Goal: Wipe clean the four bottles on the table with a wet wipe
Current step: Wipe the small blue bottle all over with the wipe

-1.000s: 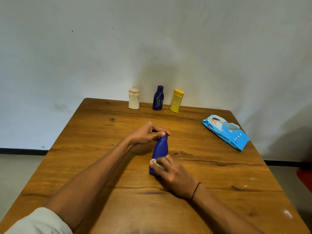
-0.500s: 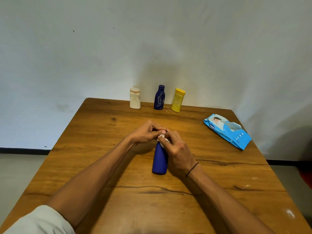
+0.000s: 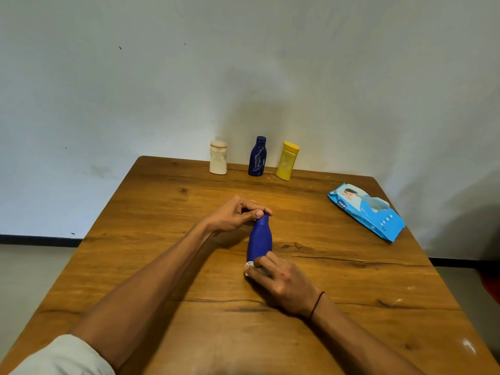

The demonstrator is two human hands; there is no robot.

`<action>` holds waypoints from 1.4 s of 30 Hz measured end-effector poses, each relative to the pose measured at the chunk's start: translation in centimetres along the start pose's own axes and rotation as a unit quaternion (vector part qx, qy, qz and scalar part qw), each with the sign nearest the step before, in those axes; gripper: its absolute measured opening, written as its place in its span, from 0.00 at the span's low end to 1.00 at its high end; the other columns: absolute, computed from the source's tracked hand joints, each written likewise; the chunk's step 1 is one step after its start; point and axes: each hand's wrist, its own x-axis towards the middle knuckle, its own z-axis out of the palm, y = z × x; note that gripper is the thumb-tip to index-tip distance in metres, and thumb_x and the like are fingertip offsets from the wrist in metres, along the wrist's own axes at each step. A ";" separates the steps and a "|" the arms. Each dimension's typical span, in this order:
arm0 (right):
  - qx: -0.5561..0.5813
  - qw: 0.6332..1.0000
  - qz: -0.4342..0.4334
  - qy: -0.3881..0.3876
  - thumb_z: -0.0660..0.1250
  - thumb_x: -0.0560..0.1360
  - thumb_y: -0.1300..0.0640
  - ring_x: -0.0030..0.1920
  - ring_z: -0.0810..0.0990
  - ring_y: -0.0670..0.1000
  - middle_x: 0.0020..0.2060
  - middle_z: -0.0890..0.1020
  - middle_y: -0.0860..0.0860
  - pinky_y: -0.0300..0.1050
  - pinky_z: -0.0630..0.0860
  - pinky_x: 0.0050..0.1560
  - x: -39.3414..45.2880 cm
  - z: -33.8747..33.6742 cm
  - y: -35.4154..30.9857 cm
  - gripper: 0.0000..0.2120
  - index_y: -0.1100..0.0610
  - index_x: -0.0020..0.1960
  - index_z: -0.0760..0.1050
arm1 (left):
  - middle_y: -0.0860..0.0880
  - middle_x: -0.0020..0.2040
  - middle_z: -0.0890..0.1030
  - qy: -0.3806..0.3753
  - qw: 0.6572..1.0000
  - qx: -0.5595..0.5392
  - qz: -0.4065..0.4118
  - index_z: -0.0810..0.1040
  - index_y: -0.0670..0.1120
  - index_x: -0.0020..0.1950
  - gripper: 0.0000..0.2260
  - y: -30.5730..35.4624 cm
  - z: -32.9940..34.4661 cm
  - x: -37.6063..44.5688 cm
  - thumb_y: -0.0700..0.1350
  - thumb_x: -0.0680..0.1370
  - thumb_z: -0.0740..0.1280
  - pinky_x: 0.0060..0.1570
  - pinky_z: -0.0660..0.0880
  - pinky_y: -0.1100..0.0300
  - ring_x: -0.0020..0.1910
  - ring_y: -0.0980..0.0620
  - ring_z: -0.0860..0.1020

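A wooden table fills the lower part of the head view, and every place here is given relative to the blue bottle held near its middle. Well beyond that bottle, along the far edge, three more bottles are seen standing in a row: a cream bottle, a dark blue bottle with pale smears, and a yellow bottle. A blue wet-wipe pack is laid well to the right of the held bottle. The held bottle is tilted, its long axis running away from the person, cap end far, base end near. The cap is pinched by the curled fingers of the left hand, at the far end. The base is gripped by the right hand, closed round a white wet wipe pressed against the bottle's near end. The wiping hand thus lies at the near end of the axis, so the coming stroke is judged to run up along the body toward the cap. The three far bottles are judged not yet wiped.
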 end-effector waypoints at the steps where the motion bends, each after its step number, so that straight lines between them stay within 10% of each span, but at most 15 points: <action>1: -0.003 1.000 0.009 0.008 0.65 0.84 0.58 0.47 0.74 0.52 0.53 0.77 0.56 0.46 0.75 0.43 0.2 0.0 0.4 0.13 0.61 0.67 0.77 | 0.53 0.63 0.84 0.001 1.000 -0.004 0.002 0.83 0.39 0.65 0.12 0.2 0.0 0.0 0.41 0.83 0.68 0.63 0.80 0.52 0.66 0.51 0.81; 11: 0.113 0.941 0.273 0.167 0.75 0.76 0.59 0.55 0.75 0.51 0.59 0.74 0.54 0.49 0.79 0.48 3.9 -0.8 2.4 0.22 0.57 0.69 0.77 | 0.48 0.63 0.83 -0.004 1.000 0.012 0.003 0.82 0.40 0.67 0.13 1.0 -0.2 -0.4 0.41 0.83 0.68 0.62 0.80 0.52 0.65 0.49 0.81; 24: 0.064 0.989 0.120 0.057 0.70 0.81 0.59 0.50 0.75 0.51 0.54 0.76 0.55 0.45 0.77 0.42 -1.9 1.1 -0.7 0.18 0.57 0.70 0.76 | 0.49 0.65 0.84 0.020 0.999 0.016 -0.019 0.81 0.44 0.69 0.14 0.0 -0.9 -1.3 0.41 0.83 0.68 0.66 0.79 0.49 0.67 0.51 0.80; 31: 0.047 0.987 0.126 0.090 0.67 0.83 0.60 0.49 0.76 0.53 0.53 0.77 0.56 0.47 0.76 0.40 -1.4 2.1 -1.8 0.18 0.58 0.72 0.74 | 0.66 0.57 0.80 0.051 0.981 0.189 -0.014 0.82 0.55 0.68 0.13 1.9 0.2 -1.6 0.49 0.83 0.68 0.52 0.71 0.68 0.57 0.72 0.75; 42: 0.052 0.981 0.153 0.105 0.68 0.82 0.61 0.49 0.76 0.53 0.53 0.77 0.56 0.46 0.76 0.41 -1.5 1.9 -2.4 0.19 0.59 0.72 0.74 | 0.51 0.61 0.85 0.109 0.950 0.292 -0.026 0.82 0.51 0.68 0.18 4.2 1.1 -1.8 0.52 0.79 0.74 0.42 0.74 0.68 0.47 0.61 0.80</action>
